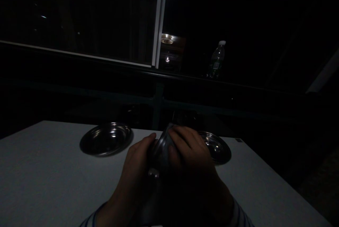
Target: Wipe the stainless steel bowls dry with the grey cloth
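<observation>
Both hands meet above the middle of the table, around a shiny, dark metal dish (158,149) whose full shape is hidden. My left hand (136,163) grips its left side, thumb up along the edge. On the other side, my right hand (189,149) is closed with bent fingers over a greyish piece that looks like cloth (166,151), pressed against the metal. Shadow covers the lower parts of both hands.
A shiny round metal plate (107,139) lies on the white table (53,181) to the left. Another metal plate (218,149) sits behind my right hand, partly covered. Beyond the table's far edge, a clear bottle (217,59) with a white cap stands on a dark ledge by a window frame (159,18).
</observation>
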A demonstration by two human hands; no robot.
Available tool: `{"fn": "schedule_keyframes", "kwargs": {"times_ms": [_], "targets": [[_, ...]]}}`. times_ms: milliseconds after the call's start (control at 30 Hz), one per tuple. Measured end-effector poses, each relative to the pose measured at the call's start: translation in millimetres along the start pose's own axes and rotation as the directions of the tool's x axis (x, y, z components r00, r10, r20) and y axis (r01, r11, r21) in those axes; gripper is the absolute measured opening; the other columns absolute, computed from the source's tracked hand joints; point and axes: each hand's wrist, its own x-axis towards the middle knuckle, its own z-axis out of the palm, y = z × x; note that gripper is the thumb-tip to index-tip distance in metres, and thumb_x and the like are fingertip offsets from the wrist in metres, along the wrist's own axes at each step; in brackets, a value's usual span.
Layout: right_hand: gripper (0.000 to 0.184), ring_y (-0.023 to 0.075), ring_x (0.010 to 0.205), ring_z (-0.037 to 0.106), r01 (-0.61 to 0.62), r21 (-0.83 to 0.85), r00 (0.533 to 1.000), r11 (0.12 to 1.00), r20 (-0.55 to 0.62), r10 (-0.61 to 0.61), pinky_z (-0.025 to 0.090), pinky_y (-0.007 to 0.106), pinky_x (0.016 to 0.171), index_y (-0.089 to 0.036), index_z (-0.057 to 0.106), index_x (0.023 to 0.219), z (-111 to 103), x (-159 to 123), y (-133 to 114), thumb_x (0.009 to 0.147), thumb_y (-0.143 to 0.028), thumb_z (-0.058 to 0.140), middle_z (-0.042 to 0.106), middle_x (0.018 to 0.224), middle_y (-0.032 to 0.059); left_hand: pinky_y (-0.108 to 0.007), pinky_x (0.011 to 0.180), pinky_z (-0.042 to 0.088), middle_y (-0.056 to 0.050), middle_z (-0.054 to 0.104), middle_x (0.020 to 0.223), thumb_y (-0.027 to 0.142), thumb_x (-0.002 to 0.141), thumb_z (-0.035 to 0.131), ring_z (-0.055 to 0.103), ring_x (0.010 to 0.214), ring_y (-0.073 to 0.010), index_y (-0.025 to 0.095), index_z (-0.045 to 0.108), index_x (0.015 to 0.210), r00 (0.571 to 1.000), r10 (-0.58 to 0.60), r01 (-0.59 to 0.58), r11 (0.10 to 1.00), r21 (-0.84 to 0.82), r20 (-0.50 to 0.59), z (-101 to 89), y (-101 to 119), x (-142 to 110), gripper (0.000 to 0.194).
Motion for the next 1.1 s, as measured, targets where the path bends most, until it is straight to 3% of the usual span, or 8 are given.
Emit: {"fn": "schedule_keyframes", "kwargs": {"times_ms": [167,300,467,600,733,900,1000,1100], "targets": [[0.026,0.02,0.1,0.053,0.187,-0.03,0.98,0.982,-0.07,-0.188,0.039,0.034,0.081,-0.014,0.063,0.104,12.5,-2.2,-18.8,0.089,-0.023,0.044,0.066,0.106,0.0056,-0.019,0.052,0.044,0.002,0.063,0.054,0.025,0.068,0.068,0.056,0.051,-0.0096,0.016,0.064,0.061,0.991,-0.134,0.125,0.967,-0.222,-0.025,4.9,5.8,-1.4,0.012],[0.026,0.0185,0.104,0.051,0.248,0.009,0.968,0.969,-0.036,-0.248,0.037,0.035,0.086,-0.015,0.061,0.106,14.2,-4.2,-18.7,0.091,-0.024,0.043,0.065,0.108,0.0045,-0.019,0.045,0.041,0.002,0.059,0.048,0.025,0.072,0.066,0.053,0.044,-0.0089,0.015,0.065,0.062,0.97,-0.236,0.242,0.924,-0.295,0.058,7.5,12.8,-4.2,0.013],[0.023,0.0167,0.103,0.052,0.306,0.07,0.952,0.95,-0.013,-0.306,0.039,0.033,0.089,-0.015,0.061,0.104,10.4,-3.2,-17.2,0.091,-0.023,0.044,0.065,0.106,0.0034,-0.021,0.05,0.044,0.0,0.068,0.063,0.028,0.07,0.069,0.061,0.056,-0.0124,0.018,0.069,0.067,0.978,-0.205,0.192,0.943,-0.273,-0.023,5.3,15.5,-4.9,0.011],[0.021,0.0152,0.106,0.052,0.338,0.079,0.941,0.938,-0.038,-0.336,0.039,0.032,0.094,-0.015,0.061,0.103,12.0,-4.1,-17.5,0.09,-0.021,0.045,0.066,0.106,0.0032,-0.02,0.049,0.045,0.001,0.066,0.06,0.032,0.069,0.07,0.059,0.052,-0.0111,0.017,0.069,0.069,0.986,-0.157,0.164,0.953,-0.254,0.049,0.2,11.9,0.1,0.015],[0.023,0.0168,0.108,0.052,0.301,0.079,0.947,0.95,-0.14,-0.289,0.04,0.033,0.094,-0.015,0.062,0.104,11.7,-4.5,-11.3,0.088,-0.022,0.047,0.065,0.108,0.0052,-0.02,0.052,0.046,0.001,0.066,0.063,0.031,0.066,0.073,0.058,0.053,-0.0102,0.016,0.068,0.075,0.987,-0.072,0.104,0.968,-0.227,0.146,-2.3,9.5,2.1,0.018],[0.025,0.0214,0.105,0.052,0.089,0.054,0.976,0.995,-0.206,-0.076,0.046,0.035,0.088,-0.01,0.063,0.103,4.5,-1.0,-3.7,0.084,-0.017,0.048,0.062,0.109,0.0121,-0.02,0.057,0.047,0.0,0.067,0.065,0.029,0.066,0.072,0.061,0.058,-0.0109,0.015,0.068,0.074,0.966,-0.07,0.128,0.966,-0.226,0.247,3.2,9.5,-3.2,0.016],[0.024,0.0217,0.102,0.052,0.063,0.031,0.973,0.998,-0.226,-0.054,0.046,0.035,0.085,-0.011,0.064,0.101,8.2,-3.1,-8.6,0.084,-0.017,0.047,0.062,0.107,0.0116,-0.021,0.058,0.048,0.0,0.066,0.065,0.027,0.067,0.07,0.061,0.059,-0.0118,0.016,0.068,0.074,0.978,-0.057,0.104,0.967,-0.232,0.201,5.4,9.3,-3.1,0.014],[0.021,0.0195,0.101,0.052,0.172,0.002,0.973,0.985,-0.158,-0.17,0.043,0.036,0.084,-0.018,0.063,0.102,18.7,-9.2,-17.5,0.086,-0.022,0.048,0.065,0.105,0.005,-0.024,0.055,0.047,-0.002,0.065,0.061,0.034,0.071,0.065,0.061,0.059,-0.0151,0.017,0.068,0.069,0.994,-0.066,0.083,0.975,-0.208,0.087,5.3,10.5,0.0,0.017]]}}
